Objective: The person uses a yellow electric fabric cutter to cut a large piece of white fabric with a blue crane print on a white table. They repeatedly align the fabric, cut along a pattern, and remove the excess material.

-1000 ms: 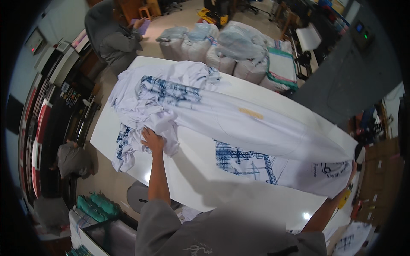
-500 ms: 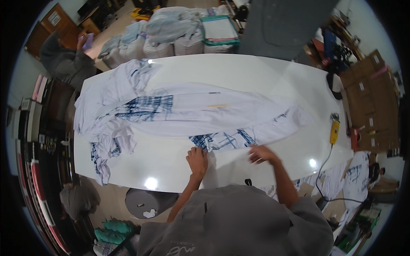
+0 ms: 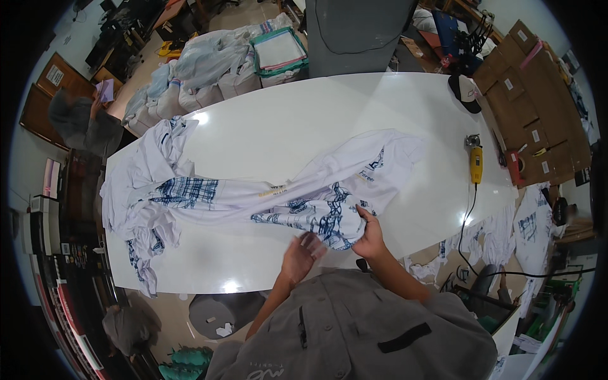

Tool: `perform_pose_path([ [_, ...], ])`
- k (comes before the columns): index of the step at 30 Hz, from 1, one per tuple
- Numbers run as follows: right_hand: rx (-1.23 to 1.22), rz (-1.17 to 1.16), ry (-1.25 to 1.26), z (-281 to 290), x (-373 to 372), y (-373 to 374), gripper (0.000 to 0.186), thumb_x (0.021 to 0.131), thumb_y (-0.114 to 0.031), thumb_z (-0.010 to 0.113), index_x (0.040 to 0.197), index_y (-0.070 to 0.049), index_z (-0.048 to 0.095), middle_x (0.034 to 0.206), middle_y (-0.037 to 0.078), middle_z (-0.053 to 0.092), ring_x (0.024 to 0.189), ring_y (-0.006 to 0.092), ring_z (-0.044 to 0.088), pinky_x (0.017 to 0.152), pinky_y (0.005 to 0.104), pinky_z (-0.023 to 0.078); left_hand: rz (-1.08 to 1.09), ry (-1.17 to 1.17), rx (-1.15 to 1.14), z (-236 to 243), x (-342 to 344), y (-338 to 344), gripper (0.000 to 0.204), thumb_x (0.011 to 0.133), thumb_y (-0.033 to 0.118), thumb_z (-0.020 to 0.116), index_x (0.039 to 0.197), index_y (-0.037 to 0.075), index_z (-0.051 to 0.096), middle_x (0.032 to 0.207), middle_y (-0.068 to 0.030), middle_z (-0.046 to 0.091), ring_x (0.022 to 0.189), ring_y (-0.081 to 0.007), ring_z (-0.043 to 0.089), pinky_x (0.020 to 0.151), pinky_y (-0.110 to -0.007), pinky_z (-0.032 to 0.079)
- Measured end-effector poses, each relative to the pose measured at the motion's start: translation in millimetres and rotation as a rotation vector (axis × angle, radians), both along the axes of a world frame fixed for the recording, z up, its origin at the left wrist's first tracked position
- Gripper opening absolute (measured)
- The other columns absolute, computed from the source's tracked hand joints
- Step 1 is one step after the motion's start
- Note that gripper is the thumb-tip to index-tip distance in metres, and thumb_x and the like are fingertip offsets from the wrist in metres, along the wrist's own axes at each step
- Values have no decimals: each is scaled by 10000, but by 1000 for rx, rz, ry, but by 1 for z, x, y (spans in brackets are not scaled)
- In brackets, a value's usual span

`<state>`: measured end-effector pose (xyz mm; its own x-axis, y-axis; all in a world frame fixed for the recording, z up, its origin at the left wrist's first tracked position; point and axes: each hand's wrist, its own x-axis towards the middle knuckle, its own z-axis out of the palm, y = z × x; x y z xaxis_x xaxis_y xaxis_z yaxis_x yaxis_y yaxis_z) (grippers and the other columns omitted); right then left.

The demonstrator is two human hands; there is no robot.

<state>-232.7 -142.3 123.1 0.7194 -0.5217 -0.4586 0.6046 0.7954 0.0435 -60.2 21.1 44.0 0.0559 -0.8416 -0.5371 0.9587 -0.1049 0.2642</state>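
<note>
On the white table (image 3: 259,133) lies white fabric with blue printed patterns (image 3: 187,193). My right hand (image 3: 367,231) grips a printed panel (image 3: 335,221), lifted near the front edge. My left hand (image 3: 301,256) is just below and left of that panel, its fingers blurred, so its grip is unclear. A long white length stretches from the panel to a crumpled pile (image 3: 136,183) at the table's left end.
A yellow corded cutter (image 3: 476,164) and a cap (image 3: 464,92) lie at the table's right. Bulging sacks (image 3: 202,63) stand behind. Cardboard (image 3: 529,107) stands right. A co-worker (image 3: 82,120) holds purple material at back left; another person sits low at lower right.
My right hand has closed on the printed panel and raised it, bunching the long fabric. My left hand has shifted slightly and blurred. The view has turned, showing more of the right side.
</note>
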Motion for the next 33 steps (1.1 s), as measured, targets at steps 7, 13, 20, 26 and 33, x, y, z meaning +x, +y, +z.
perform_pose_path([
  [7,-43,156,62,35,-30,-14,534,1055,-357,515,1433,18,561,1361,199,680,1228,389,667,1127,555,479,573,79,-225,-10,93,-42,575,1105,441,514,1499,22,497,1507,-190,563,1405,-368,519,1215,-562,381],
  [13,-348,-179,466,89,-82,-102,455,1054,-306,535,1338,36,629,1245,171,733,1129,327,716,1031,459,554,601,-89,-169,43,189,-17,511,1127,399,486,1485,37,520,1473,-143,608,1386,-313,558,1206,-496,418],
  [20,-973,-12,1691,-94,-147,-84,420,1003,-397,673,1242,-54,711,1060,104,723,1001,234,688,925,392,528,617,-214,265,10,152,7,503,1141,381,452,1494,24,483,1489,-129,594,1361,-279,574,1175,-457,452],
  [26,-517,889,238,-49,15,32,1067,989,-850,268,1642,-7,298,1578,206,502,1453,330,495,1202,504,372,519,-64,-219,74,94,-15,416,1146,287,443,1460,30,535,1484,-137,606,1397,-269,550,1216,-485,412],
  [33,13,-245,101,-40,111,-30,703,1001,-573,600,1482,-65,521,1490,128,584,1365,334,555,1156,541,435,600,-91,-469,118,135,24,424,1130,249,452,1454,-8,545,1494,-169,598,1409,-304,538,1237,-504,376],
])
